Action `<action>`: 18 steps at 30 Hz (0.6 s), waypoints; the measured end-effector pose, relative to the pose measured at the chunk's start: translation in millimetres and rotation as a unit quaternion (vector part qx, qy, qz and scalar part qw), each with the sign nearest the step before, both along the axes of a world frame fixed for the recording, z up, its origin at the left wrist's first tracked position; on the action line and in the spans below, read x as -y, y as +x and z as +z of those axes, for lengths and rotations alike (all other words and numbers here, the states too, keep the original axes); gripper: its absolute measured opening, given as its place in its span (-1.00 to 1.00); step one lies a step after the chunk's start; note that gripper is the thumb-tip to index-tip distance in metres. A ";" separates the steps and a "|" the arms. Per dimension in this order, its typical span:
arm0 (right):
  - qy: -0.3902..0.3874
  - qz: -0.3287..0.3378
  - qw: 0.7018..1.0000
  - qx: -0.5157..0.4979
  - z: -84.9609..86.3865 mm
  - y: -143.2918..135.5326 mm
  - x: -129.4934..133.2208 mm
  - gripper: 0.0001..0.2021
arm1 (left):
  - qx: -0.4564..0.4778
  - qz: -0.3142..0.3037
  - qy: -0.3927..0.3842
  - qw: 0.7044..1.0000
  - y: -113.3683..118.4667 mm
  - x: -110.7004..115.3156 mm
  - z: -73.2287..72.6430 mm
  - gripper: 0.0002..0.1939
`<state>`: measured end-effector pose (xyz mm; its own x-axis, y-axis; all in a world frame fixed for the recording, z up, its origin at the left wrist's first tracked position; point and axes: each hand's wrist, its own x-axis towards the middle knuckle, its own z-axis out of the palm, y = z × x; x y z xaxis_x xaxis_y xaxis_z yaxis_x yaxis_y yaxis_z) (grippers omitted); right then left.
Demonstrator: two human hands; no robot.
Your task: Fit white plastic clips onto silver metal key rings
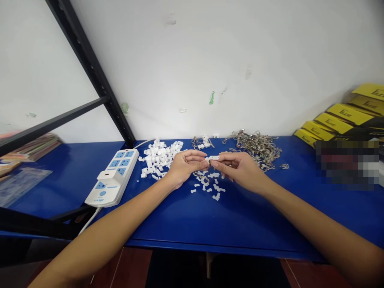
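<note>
Over the middle of the blue table, my left hand [187,166] and my right hand [240,168] meet, fingertips almost touching. My right thumb and fingers pinch a small white plastic piece [214,157]. The left thumb and index finger close on its other end or on a second small part; which, I cannot tell. Just below them shows a metal clasp [204,178], partly hidden. Small flat white tabs [216,188] lie scattered beneath my hands. A heap of white plastic pieces [160,156] is beside my left hand, and a tangled pile of metal clasps [255,146] lies behind my right.
A white power strip [112,176] with a plugged-in adapter [109,177] stands left on the blue table [186,224]. A black metal frame [96,76] rises behind it. Yellow boxes [336,118] are stacked at right. A few assembled clasps [204,143] lie near the wall.
</note>
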<state>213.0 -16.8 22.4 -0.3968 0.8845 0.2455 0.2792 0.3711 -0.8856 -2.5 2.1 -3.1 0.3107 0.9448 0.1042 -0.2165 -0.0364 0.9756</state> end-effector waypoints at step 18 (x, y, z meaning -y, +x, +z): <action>-0.180 0.084 0.979 -0.054 8.1 14.5 -3.8 -0.59 | -0.074 -0.023 0.054 0.995 -6.4 -0.7 4.5 -0.66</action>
<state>227.4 -13.0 30.4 -0.5326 0.8461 -0.0219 0.1382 0.0614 -0.9885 -8.9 2.8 1.4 0.3722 0.9152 0.1547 -0.0737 -0.1370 0.9878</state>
